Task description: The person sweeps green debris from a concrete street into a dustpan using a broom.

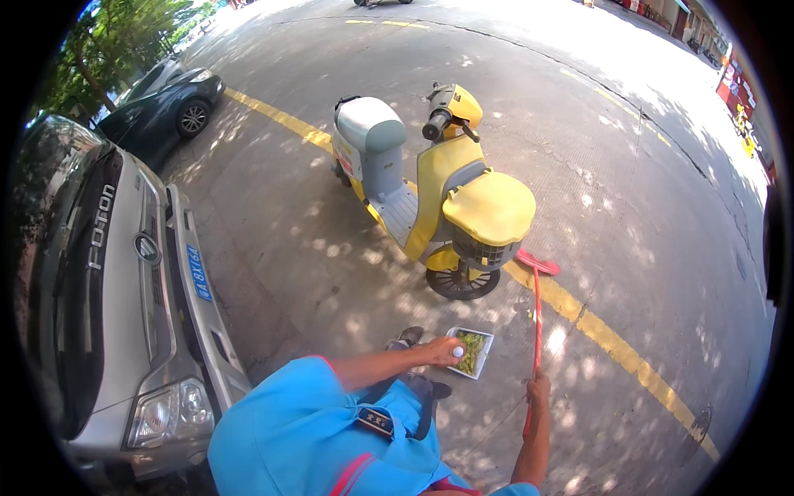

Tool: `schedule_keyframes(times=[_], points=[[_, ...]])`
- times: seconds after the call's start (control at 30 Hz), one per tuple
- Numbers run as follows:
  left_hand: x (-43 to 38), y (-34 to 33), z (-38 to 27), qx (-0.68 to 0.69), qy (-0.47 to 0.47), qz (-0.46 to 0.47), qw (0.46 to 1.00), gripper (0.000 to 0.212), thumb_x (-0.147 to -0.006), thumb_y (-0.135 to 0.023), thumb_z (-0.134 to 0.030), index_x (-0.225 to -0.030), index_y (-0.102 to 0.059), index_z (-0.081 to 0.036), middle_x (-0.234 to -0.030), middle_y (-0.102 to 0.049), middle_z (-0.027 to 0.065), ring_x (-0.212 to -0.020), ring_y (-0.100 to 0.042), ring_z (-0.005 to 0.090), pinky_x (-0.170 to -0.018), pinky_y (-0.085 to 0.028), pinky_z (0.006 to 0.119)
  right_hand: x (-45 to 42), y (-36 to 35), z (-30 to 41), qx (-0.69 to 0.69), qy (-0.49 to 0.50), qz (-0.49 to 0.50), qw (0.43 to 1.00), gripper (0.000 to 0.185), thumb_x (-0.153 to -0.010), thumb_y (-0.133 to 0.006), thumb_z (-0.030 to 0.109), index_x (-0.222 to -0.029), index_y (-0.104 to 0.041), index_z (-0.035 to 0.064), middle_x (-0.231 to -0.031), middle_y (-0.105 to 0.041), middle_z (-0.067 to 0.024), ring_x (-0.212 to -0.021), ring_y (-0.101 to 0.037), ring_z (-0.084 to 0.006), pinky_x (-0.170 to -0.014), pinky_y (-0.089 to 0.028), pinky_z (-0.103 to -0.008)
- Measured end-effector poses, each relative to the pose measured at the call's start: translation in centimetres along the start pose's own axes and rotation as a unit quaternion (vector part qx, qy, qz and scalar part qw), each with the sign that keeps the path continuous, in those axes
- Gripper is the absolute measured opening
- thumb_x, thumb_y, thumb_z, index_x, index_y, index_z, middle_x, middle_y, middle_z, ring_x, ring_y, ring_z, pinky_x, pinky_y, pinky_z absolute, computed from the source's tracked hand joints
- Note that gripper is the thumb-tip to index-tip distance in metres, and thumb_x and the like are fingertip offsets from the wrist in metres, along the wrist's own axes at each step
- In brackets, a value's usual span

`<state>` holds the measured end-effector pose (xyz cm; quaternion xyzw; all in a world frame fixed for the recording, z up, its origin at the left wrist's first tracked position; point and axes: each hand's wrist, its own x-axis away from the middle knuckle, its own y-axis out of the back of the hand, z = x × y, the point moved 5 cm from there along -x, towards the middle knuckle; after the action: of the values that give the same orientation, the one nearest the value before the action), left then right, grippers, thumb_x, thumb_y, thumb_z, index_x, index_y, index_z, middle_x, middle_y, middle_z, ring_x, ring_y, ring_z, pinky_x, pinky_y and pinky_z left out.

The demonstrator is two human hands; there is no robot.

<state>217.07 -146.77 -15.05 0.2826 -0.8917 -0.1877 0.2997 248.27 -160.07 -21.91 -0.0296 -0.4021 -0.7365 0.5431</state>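
Note:
My left hand [443,351] is closed around the white-tipped upright handle of a long-handled dustpan. The white dustpan [482,366] rests low by my feet and holds yellow-green leaves [471,353]. My right hand [538,389] grips the red-striped stick of a broom [538,322]. Its red head [538,263] touches the pavement just right of a yellow scooter's front wheel. That yellow-and-grey electric scooter [422,192] stands in front of me, with a yellow cover [490,204] over its front basket.
A silver Foton vehicle [142,279] is parked close on my left, a dark car [161,111] beyond it. A painted yellow line [620,347] crosses the grey pavement [620,235] and passes under the scooter. Sun patches dapple the ground.

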Motion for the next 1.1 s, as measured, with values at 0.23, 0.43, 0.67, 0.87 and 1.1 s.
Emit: schedule_keyframes(times=[0.23,0.43,0.67,0.87,1.1], points=[[-2.3,1.1,-1.6,-0.023,-0.084,0.024,0.996,0.019,-0.076,-0.064,-0.024,-0.084,-0.063,-0.007,-0.08,-0.064,0.0158,-0.078,-0.063,0.0333,-0.07,-0.048,0.045,13.7,-1.0,-3.8,0.065,-0.151,-0.037,0.986,0.051,-0.082,-0.04,0.003,-0.132,-0.048,0.0125,-0.057,-0.053,-0.0106,-0.044,-0.055,-0.0213,-0.04,-0.044,-0.0352],[-1.1,2.3,2.2,0.01,-0.015,0.002,1.0,0.02,-0.076,-0.063,-0.024,-0.088,-0.065,-0.008,-0.078,-0.065,0.0149,-0.074,-0.063,0.0313,-0.067,-0.049,0.04,26.3,-5.0,1.2,-0.069,-0.235,0.015,0.969,0.044,-0.087,-0.044,0.01,-0.13,-0.049,0.0064,-0.056,-0.052,-0.0084,-0.044,-0.052,-0.0171,-0.041,-0.045,-0.0342],[-2.4,1.6,0.0,0.073,-0.083,0.013,0.994,0.018,-0.077,-0.065,-0.02,-0.085,-0.066,-0.003,-0.072,-0.064,0.0121,-0.067,-0.062,0.0211,-0.063,-0.048,0.035,37.3,-10.8,2.8,-0.128,-0.229,-0.021,0.965,0.057,-0.084,-0.054,0.008,-0.139,-0.041,0.0092,-0.062,-0.054,-0.0059,-0.048,-0.052,-0.0145,-0.042,-0.042,-0.0315],[-2.0,1.8,1.2,0.087,-0.03,0.031,0.995,0.019,-0.077,-0.066,-0.02,-0.084,-0.065,-0.002,-0.066,-0.06,0.0088,-0.062,-0.057,0.0157,-0.057,-0.046,0.033,42.5,-6.5,8.8,-0.398,-0.348,0.025,0.848,0.062,-0.083,-0.053,0.003,-0.142,-0.037,0.0139,-0.062,-0.051,-0.0011,-0.044,-0.045,-0.009,-0.039,-0.036,-0.0278],[-2.3,2.3,0.5,0.089,-0.095,0.033,0.991,0.016,-0.08,-0.064,-0.016,-0.084,-0.063,0.0,-0.068,-0.059,0.003,-0.063,-0.055,0.0098,-0.056,-0.044,0.027,36.5,-9.1,5.1,-0.25,-0.265,-0.039,0.93,0.063,-0.083,-0.052,0.003,-0.143,-0.037,0.0143,-0.06,-0.051,-0.0012,-0.043,-0.045,-0.0094,-0.038,-0.037,-0.0276]])
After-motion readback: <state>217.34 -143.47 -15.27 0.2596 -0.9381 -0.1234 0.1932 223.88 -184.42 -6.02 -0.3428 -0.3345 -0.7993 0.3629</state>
